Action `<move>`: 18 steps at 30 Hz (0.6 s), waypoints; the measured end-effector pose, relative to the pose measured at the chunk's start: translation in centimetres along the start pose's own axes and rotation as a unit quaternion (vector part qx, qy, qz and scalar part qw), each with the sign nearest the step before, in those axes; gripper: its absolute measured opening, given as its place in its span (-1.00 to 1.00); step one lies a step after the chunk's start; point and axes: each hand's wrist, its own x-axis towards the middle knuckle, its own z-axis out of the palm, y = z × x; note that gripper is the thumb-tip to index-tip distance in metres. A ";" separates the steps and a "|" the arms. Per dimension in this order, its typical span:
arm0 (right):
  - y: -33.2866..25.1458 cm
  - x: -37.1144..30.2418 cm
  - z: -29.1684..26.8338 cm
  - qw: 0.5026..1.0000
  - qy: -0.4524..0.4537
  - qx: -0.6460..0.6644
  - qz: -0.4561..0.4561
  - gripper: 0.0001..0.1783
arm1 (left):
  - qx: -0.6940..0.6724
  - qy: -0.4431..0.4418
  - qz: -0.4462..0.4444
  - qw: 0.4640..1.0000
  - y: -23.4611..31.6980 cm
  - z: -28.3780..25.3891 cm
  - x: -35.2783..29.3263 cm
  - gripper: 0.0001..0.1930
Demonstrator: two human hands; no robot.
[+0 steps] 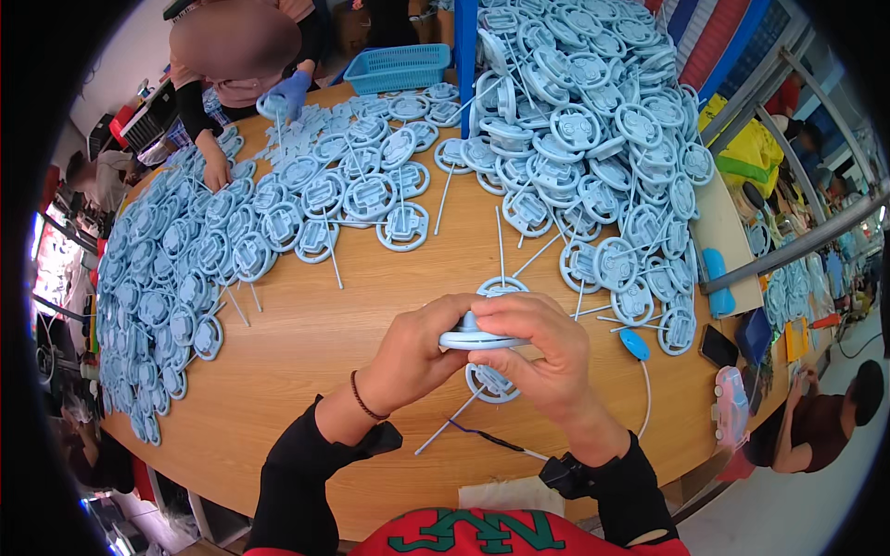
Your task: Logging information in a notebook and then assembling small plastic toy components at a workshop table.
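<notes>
Held up over the near middle of the table is a light blue toy steering wheel [482, 342], seen nearly edge-on. My left hand [408, 352] grips its left side with bent fingers. From the right, my right hand [542, 347] has fingers over its top and the thumb beneath. Two more toy steering wheels lie close by: one [502, 286] just beyond my hands, the other [493, 384] under them, partly covered. A thin light blue rod [450, 422] slants toward me from the lower one.
Piles of similar wheels lie left [167, 278] and far right [593, 120]. Across the table [306, 371], a person's gloved hand [289, 93] and bare hand [215, 169] work by a blue basket [399, 68]. A corded blue device [634, 344], dark phone [718, 347] and toy car [731, 406] lie right.
</notes>
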 end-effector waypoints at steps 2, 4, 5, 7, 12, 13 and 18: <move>-0.1 0.0 0.1 1.000 0.012 -0.015 -0.006 -0.69 | -0.001 0.017 0.001 1.000 0.5 0.2 0.0 -0.53; 0.0 -0.2 0.2 0.999 0.016 -0.035 -0.004 -0.71 | -0.007 0.027 -0.017 0.999 0.6 0.6 -0.2 -0.53; 0.2 -0.2 0.2 0.999 0.015 -0.047 0.001 -0.71 | -0.013 0.031 -0.020 0.999 0.5 0.7 -0.3 -0.53; 0.4 0.0 0.4 0.998 0.015 -0.064 -0.005 -0.72 | -0.021 0.041 -0.026 0.999 0.3 0.9 -0.4 -0.53; 1.7 0.6 0.7 0.997 -0.007 -0.074 -0.001 -0.66 | -0.032 0.060 -0.055 0.996 -0.7 0.8 -0.1 -0.52; 2.1 0.6 1.0 0.996 -0.021 -0.091 -0.003 -0.62 | -0.034 0.059 -0.067 0.995 -1.2 0.8 0.0 -0.52; 5.4 -2.1 0.8 0.986 0.001 -0.161 0.049 -0.43 | 0.330 0.198 0.039 0.922 -10.4 -6.7 0.6 -0.43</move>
